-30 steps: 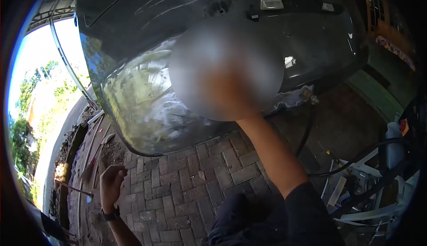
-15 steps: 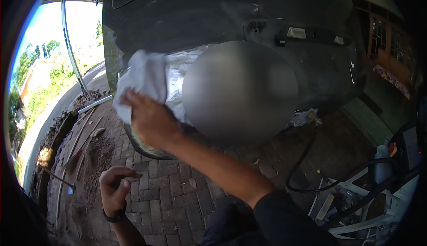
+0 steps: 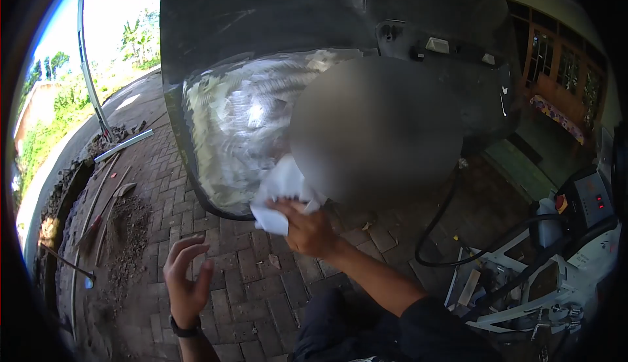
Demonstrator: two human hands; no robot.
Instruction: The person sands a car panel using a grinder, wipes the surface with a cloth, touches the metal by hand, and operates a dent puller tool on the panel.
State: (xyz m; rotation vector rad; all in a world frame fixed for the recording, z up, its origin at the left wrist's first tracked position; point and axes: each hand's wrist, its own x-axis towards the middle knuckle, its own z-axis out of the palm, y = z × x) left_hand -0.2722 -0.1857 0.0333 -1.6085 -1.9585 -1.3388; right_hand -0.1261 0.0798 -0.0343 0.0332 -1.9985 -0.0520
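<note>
White fabric cloth (image 3: 282, 189), shifted to lower edge of dark-grey metal panel (image 3: 261, 18), my right hand (image 3: 313, 233) gripping it, my left hand (image 3: 188, 283) loosely open, grey blur (image 3: 376, 130) hiding mid-panel, black hose (image 3: 445, 265).

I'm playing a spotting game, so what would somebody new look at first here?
First, the shiny, streaky patch on the left part of the big dark panel. Next, the white cloth in the right hand, near the patch's bottom edge. Then maybe the little red lights on the machine at the far right.
</note>
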